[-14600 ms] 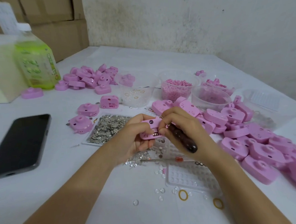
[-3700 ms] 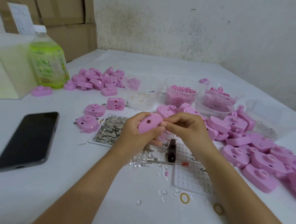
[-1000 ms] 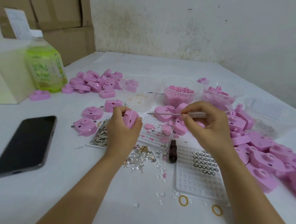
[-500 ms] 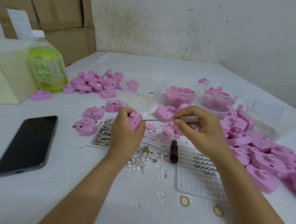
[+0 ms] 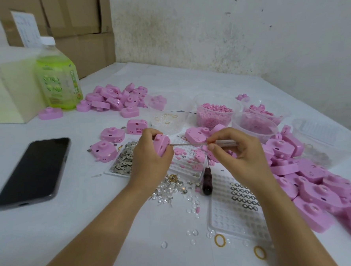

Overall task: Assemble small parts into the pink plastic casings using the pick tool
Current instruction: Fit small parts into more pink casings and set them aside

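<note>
My left hand (image 5: 149,161) grips a pink plastic casing (image 5: 161,147) above the table's middle, its side turned to the right. My right hand (image 5: 237,151) pinches a thin pick tool (image 5: 193,144) with a clear handle and holds it level. The metal tip touches the casing's side. Under my hands lies a white tray of small pink parts (image 5: 187,161). A dark-handled tool (image 5: 206,180) lies on the table below it.
A tray of metal pieces (image 5: 124,159) sits left of my hands, a black phone (image 5: 35,170) further left. Heaps of pink casings lie at the right (image 5: 321,187) and back left (image 5: 115,99). Clear tubs (image 5: 215,112), a green bottle (image 5: 57,78), a ring tray (image 5: 236,207) surround them.
My right hand has moved the pick leftward until its tip reaches the casing. My left hand has stayed in place with the casing.
</note>
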